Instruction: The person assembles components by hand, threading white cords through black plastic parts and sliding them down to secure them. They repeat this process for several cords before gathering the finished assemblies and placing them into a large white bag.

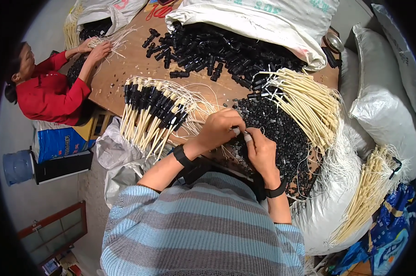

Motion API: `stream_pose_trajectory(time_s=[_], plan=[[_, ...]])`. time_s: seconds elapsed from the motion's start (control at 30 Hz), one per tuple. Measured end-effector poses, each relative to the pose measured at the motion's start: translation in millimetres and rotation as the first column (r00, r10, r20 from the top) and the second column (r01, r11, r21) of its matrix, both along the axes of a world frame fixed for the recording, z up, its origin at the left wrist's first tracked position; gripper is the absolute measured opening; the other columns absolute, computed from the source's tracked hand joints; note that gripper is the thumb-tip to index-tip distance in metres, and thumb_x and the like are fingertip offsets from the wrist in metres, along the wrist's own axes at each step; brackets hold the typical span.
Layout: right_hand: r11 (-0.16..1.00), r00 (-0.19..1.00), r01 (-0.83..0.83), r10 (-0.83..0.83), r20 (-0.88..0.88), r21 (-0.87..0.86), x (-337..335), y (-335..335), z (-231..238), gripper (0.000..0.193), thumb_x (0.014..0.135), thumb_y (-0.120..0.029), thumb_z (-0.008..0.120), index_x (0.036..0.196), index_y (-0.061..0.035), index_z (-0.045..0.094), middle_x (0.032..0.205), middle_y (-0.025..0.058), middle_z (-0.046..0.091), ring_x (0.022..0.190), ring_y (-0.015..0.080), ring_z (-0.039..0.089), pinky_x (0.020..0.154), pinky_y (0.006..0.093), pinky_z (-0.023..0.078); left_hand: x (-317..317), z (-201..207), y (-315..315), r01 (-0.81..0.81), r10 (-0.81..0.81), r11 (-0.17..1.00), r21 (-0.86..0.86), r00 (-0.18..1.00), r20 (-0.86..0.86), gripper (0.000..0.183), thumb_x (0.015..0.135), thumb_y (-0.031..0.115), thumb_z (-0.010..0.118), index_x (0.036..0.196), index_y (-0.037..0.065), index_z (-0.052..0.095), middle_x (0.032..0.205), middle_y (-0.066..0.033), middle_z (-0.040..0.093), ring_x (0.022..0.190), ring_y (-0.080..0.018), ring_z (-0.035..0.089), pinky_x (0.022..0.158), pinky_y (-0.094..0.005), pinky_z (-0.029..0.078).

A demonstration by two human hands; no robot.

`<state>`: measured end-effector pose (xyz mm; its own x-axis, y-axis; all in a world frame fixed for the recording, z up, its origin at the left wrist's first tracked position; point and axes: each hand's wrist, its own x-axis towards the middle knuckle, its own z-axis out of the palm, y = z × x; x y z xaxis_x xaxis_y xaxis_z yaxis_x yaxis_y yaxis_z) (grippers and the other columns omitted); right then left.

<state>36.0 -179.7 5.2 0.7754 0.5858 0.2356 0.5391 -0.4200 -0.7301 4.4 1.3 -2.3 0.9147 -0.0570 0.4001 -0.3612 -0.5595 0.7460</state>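
Left grip (pixel 219 129) and right grip (pixel 263 149), fingers curled close together near small black pieces (pixel 286 133), hold unclear.

**A brown wooden table (pixel 139 62) before you**

On your table, at the far side, lies a white woven sack (pixel 258 20), and black tubular fittings (pixel 208 50) are spread at its mouth. To your left rests a bundle of cream sticks with black fittings (pixel 151 103). To your right is a heap of small black pieces (pixel 281 133), beside corded cream sticks (pixel 307 101).

Grey floor (pixel 93 189) separates the wooden table (pixel 130 59) from, perhaps, a glazed door (pixel 52 231).
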Motion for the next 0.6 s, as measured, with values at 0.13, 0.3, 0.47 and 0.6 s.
stream_pose_trajectory(time_s=[0.13, 0.3, 0.47, 0.6], plan=[[0.997, 0.991, -0.069, 0.073, -0.109, 0.04, -0.4, -6.5, -8.1, 0.015, 0.086, -0.008, 0.058, 0.098, -0.0039, 0.065, 0.072, 0.0175, 0.064, 0.064, 0.0332, 0.064, 0.054, 0.0388, 0.05, -2.5, -0.7, -0.7, 0.059, -0.054, 0.995, -0.077, 0.996, 0.072, 0.021, 0.062, -0.008, 0.066, 0.076, 0.006, 0.064, 0.078, -0.0044, 0.063, 0.075, -0.0212, 0.06, 0.066, -0.0307, 0.048], [0.994, 0.99, 0.062, -0.049, -0.133, 0.095, -4.9, -1.7, -17.1, 0.011, 0.085, -0.008, 0.062, 0.091, -0.0018, 0.068, 0.058, 0.0126, 0.057, 0.05, 0.0192, 0.057, 0.049, 0.0313, 0.042, 8.6, -19.5, 18.0, 0.033, -0.033, 0.999, -0.001, 0.993, -0.112, 0.025, 0.064, -0.008, 0.063, 0.084, 0.007, 0.066, 0.081, -0.0072, 0.064, 0.078, -0.022, 0.062, 0.068, -0.0331, 0.05], [0.982, 0.916, 0.19, -0.174, -0.361, 0.009, 0.3, -6.5, -13.3, 0.011, 0.084, -0.006, 0.062, 0.091, -0.0013, 0.069, 0.054, -0.0001, 0.045, 0.052, 0.0035, 0.039, 0.048, 0.0223, 0.033, 45.0, -45.2, 51.1, -0.074, 0.132, 0.931, 0.356, 0.981, -0.142, 0.035, 0.066, -0.01, 0.06, 0.097, 0.005, 0.065, 0.088, -0.0106, 0.066, 0.082, -0.025, 0.064, 0.07, -0.0375, 0.052], [0.971, 0.893, 0.241, -0.215, -0.395, 0.015, 0.4, -10.8, -20.6, 0.01, 0.085, -0.006, 0.062, 0.09, -0.0009, 0.069, 0.055, -0.0019, 0.048, 0.052, 0.0036, 0.04, 0.049, 0.0224, 0.032, 49.8, -49.8, 52.7, -0.06, 0.081, 0.995, 0.082, 0.953, -0.29, 0.035, 0.068, -0.011, 0.059, 0.098, 0.006, 0.065, 0.089, -0.008, 0.065, 0.078, -0.0227, 0.062, 0.069, -0.0319, 0.051]])
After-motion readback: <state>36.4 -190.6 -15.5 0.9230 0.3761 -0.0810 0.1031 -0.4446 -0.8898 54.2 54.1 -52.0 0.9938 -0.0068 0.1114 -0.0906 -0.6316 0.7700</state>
